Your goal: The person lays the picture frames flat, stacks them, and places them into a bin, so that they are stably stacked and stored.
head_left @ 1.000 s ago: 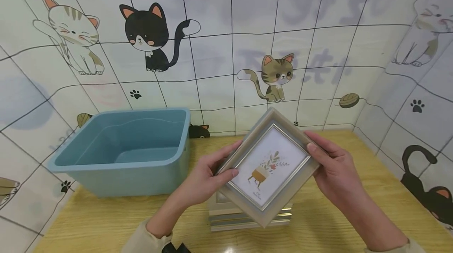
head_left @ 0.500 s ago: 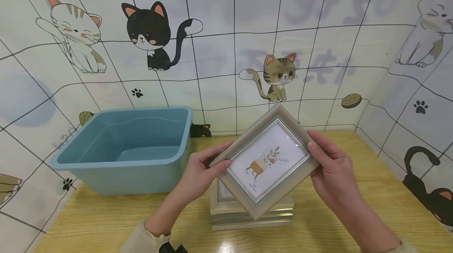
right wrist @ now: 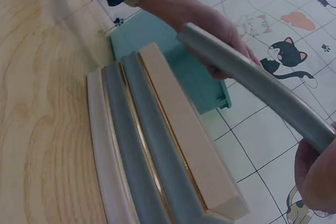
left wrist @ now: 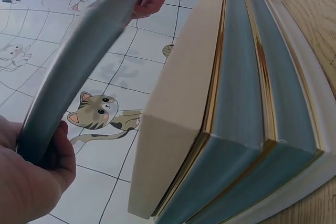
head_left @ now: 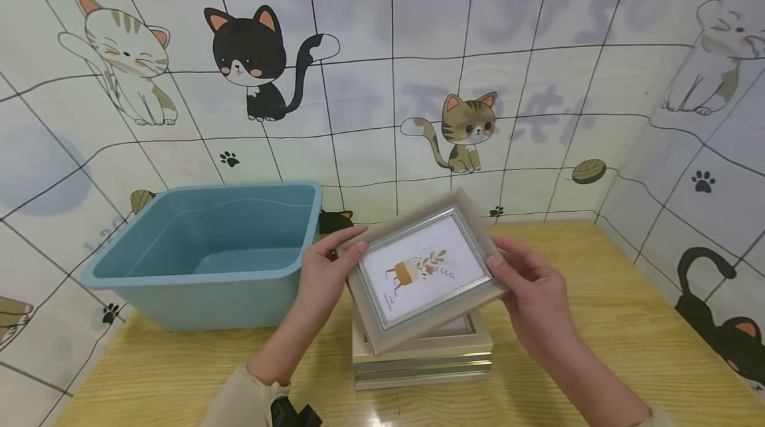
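Note:
Both hands hold up a beige and grey picture frame (head_left: 427, 267) whose print shows a plant pot on legs with leafy sprigs. My left hand (head_left: 325, 274) pinches its left corner, thumb on the front. The right hand (head_left: 534, 291) grips the right edge, thumb on the front and fingers behind. Under it lies a stack of picture frames (head_left: 422, 368), partly covered by the held one. In the left wrist view the stack's beige and blue-grey sides (left wrist: 239, 77) show gold edging. The held frame (right wrist: 262, 87) is apart from the stack in the right wrist view.
A blue plastic tub (head_left: 206, 304) stands on the wooden table (head_left: 568, 374), left of the stack. Behind the table is a wall (head_left: 364, 35) covered in a cat-patterned grid print. A dark band (head_left: 293, 414) sits at the left wrist.
The held picture frame has turned anticlockwise, from standing diagonally to lying closer to level. Both hands have shifted left with it, and the right hand is somewhat lower.

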### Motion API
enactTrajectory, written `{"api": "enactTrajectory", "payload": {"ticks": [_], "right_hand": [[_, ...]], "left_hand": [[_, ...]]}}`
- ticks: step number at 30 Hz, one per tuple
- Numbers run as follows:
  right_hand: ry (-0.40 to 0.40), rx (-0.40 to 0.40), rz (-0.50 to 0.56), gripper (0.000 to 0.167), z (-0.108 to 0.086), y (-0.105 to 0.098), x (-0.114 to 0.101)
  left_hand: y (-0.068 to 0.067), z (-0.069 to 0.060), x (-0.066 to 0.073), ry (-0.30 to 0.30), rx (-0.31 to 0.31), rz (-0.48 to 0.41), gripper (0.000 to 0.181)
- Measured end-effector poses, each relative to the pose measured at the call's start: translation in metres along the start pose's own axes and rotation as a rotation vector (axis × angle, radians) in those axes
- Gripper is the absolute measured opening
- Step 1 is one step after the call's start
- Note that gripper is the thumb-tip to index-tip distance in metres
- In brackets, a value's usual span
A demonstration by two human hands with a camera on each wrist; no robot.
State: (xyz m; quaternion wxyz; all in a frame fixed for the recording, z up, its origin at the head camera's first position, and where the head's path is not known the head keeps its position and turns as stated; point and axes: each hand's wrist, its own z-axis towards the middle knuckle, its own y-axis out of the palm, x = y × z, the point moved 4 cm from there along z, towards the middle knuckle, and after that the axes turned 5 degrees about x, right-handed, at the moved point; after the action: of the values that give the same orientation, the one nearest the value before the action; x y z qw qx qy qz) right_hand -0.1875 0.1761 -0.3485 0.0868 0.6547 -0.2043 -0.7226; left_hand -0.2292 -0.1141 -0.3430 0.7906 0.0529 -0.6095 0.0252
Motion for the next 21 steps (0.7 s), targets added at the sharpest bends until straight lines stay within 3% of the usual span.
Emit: {"api": "enactTrajectory", "payload": {"ticks": [12, 16, 21], "right_hand": [[-0.025, -0.046, -0.455, 0.045, -0.005, -0.012, 0.011], [-0.036, -0.090, -0.518, 0.049, -0.009, -0.012, 0.016], [-0.030, -0.127, -0.528, 0.051, -0.012, -0.011, 0.024]], "left_hand": [[0.005, 0.013, -0.014, -0.070, 0.093, 0.108, 0.026], [0.006, 0.015, -0.023, -0.087, 0.120, 0.135, 0.025], [0.004, 0.017, -0.031, -0.108, 0.112, 0.185, 0.025]]}}
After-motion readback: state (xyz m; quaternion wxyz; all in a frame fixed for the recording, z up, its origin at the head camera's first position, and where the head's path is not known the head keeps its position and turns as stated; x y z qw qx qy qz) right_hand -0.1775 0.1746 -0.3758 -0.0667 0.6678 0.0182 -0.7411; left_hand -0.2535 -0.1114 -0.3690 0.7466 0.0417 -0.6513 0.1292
